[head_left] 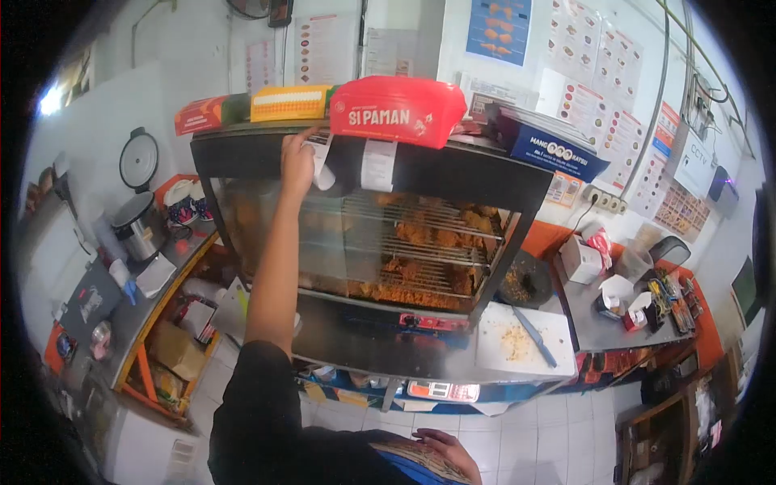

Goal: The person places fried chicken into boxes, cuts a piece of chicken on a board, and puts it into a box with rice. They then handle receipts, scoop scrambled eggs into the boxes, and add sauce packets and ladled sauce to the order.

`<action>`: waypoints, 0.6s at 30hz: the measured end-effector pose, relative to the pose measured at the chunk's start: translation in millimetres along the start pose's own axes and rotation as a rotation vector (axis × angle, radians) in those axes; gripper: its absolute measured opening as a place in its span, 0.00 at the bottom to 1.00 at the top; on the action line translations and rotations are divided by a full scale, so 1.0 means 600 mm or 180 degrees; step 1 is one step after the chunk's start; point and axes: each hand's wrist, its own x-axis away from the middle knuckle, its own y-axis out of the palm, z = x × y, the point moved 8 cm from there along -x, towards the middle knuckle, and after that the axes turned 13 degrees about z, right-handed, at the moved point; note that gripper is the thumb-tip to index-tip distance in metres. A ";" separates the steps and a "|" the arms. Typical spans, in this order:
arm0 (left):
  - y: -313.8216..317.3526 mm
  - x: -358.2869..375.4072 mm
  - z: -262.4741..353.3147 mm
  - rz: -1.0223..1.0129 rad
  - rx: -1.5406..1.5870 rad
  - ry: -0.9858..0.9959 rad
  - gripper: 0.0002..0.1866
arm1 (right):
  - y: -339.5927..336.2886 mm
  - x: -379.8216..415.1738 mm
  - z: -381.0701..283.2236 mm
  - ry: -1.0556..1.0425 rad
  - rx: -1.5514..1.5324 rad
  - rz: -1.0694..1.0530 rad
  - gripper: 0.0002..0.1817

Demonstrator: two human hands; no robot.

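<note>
My left hand [298, 164] is raised to the top front edge of a glass-fronted warming cabinet [267, 153]. Its fingers are at the left edge of a white paper receipt [320, 153] that curls at the lower end; the index finger stretches along the top. A second receipt [378, 166] hangs beside it, under a red "SI PAMAN" box [396, 109]. Fried chicken [420, 234] lies on wire racks behind the glass. Low in front of my body, my right hand [444, 453] holds nothing, its fingers loosely apart.
A white cutting board [525, 339] with crumbs and a blue-handled knife [535, 338] lies right of the cabinet, near a dark stone mortar [524, 279]. Yellow packaging [291, 103] and a dark-blue box [558, 152] stand on top. A steel pot [139, 226] is on the left counter.
</note>
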 end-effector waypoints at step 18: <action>-0.024 0.036 0.113 0.0305 -0.0954 0.2219 0.17 | 0.037 -0.208 -0.128 -0.0207 0.0349 0.0211 0.18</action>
